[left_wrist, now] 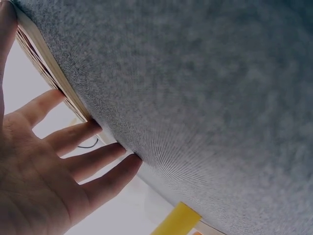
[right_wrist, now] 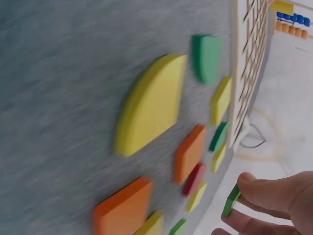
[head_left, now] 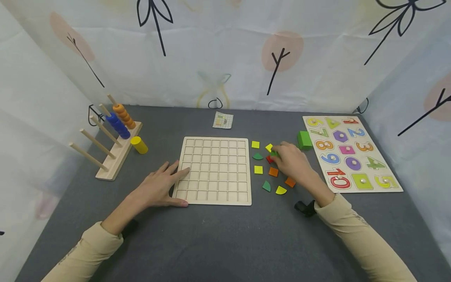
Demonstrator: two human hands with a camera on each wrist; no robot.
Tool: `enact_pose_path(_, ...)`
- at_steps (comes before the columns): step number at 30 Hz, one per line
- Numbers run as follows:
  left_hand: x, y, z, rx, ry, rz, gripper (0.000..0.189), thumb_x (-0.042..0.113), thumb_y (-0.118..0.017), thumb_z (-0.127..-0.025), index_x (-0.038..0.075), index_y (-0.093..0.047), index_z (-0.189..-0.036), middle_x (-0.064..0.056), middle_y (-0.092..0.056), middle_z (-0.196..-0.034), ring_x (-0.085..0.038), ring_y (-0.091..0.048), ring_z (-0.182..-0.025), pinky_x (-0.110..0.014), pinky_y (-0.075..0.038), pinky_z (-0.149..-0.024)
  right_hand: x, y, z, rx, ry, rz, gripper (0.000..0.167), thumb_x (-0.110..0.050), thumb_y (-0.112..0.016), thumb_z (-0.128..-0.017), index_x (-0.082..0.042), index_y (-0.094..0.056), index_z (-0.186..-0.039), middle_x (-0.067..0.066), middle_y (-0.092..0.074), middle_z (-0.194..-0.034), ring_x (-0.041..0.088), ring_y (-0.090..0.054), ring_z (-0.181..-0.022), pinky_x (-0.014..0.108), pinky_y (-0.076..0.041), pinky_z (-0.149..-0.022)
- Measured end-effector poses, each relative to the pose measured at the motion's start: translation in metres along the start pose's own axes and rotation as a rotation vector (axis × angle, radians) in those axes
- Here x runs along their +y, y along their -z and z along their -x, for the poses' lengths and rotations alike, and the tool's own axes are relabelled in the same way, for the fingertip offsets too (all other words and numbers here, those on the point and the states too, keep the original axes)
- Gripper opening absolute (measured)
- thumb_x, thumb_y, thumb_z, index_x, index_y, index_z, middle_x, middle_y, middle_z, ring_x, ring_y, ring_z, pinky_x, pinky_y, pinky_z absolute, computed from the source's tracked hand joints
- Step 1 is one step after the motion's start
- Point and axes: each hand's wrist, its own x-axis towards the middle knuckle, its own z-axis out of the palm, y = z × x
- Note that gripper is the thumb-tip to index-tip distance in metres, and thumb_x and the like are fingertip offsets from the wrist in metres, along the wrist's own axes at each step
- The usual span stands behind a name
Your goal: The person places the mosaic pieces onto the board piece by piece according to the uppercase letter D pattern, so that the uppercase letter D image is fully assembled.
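Note:
A pale wooden grid board (head_left: 215,170) lies flat on the grey table. My left hand (head_left: 160,186) rests at the board's left edge with fingers spread; in the left wrist view its fingertips (left_wrist: 93,127) touch the board's side. Right of the board, my right hand (head_left: 292,160) pinches a small green tile (right_wrist: 232,199) between thumb and finger, above the table. Around it lie loose tiles: yellow squares (head_left: 258,169), orange squares (head_left: 273,172), a red piece (head_left: 269,159) partly hidden by the hand, green quarter-rounds (head_left: 266,186) and a yellow quarter-round (head_left: 280,190).
At the left stands a wooden peg rack (head_left: 118,154) with blue beads (head_left: 118,125) and orange beads (head_left: 124,116); a yellow cylinder (head_left: 139,145) is beside it. A small printed card (head_left: 222,120) lies behind the board. Far right are a green block (head_left: 304,140) and a number puzzle (head_left: 352,154).

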Motion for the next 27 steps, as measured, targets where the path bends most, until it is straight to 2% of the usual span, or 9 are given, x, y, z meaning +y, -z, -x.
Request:
enact_pose_path(7, -0.001, 0.001, -0.003, -0.026, 0.009, -0.003, 0.106, 0.069, -0.08, -0.073, 0.019, -0.042, -0.158, -0.028, -0.031, -0.164, -0.061, -0.03, -0.146, -0.08, -0.042, -0.098, -0.022, 0.001, -0.013, 0.024, 0.053, -0.008, 0.031, -0.011, -0.071, -0.096, 0.002, -0.071, -0.124, 0.021, -0.069, -0.106, 0.031, -0.064, -0.083, 0.038, -0.053, -0.063)
enact_pose_path(17, -0.002, 0.005, -0.004, -0.051, 0.016, -0.004, 0.106, 0.067, -0.083, -0.071, 0.018, -0.044, -0.157, -0.028, -0.033, -0.163, -0.061, -0.031, -0.146, -0.081, -0.044, -0.094, -0.061, 0.0, -0.034, 0.032, 0.144, -0.033, 0.03, -0.012, -0.07, -0.097, 0.001, -0.071, -0.123, 0.019, -0.069, -0.109, 0.032, -0.066, -0.088, 0.038, -0.055, -0.068)
enact_pose_path(27, -0.001, 0.005, -0.005, -0.056, 0.033, -0.005, 0.107, 0.067, -0.084, -0.07, 0.019, -0.044, -0.157, -0.028, -0.032, -0.164, -0.061, -0.031, -0.146, -0.081, -0.044, -0.094, -0.101, -0.014, -0.056, 0.003, 0.215, -0.063, 0.025, -0.014, -0.07, -0.097, -0.003, -0.074, -0.12, 0.014, -0.071, -0.11, 0.029, -0.067, -0.089, 0.036, -0.056, -0.066)
